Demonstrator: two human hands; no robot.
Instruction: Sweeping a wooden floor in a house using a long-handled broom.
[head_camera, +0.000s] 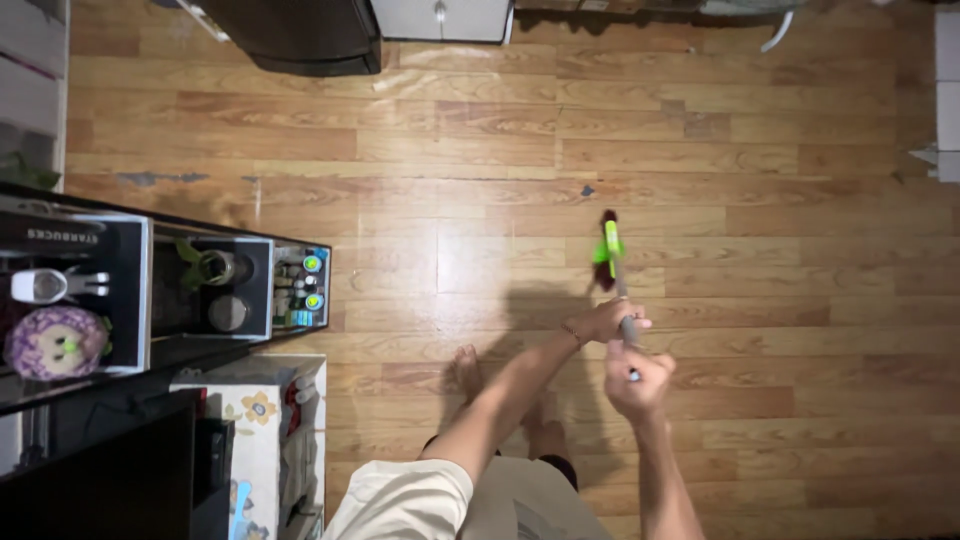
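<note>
I look straight down at a wooden plank floor (700, 150). Both my hands grip the grey handle of a broom (611, 250) with a green neck and dark bristles that touch the floor ahead of me. My left hand (605, 322) holds the handle lower down, nearer the green part. My right hand (637, 382) is closed around the top end of the handle. My bare feet (465, 368) stand on the floor below the hands.
A black shelf unit (140, 290) at the left holds a purple plush toy (55, 342), jars and small bottles. A floral-covered surface (255, 430) lies below it. Dark furniture (300, 35) and a white cabinet (445, 18) stand at the far edge.
</note>
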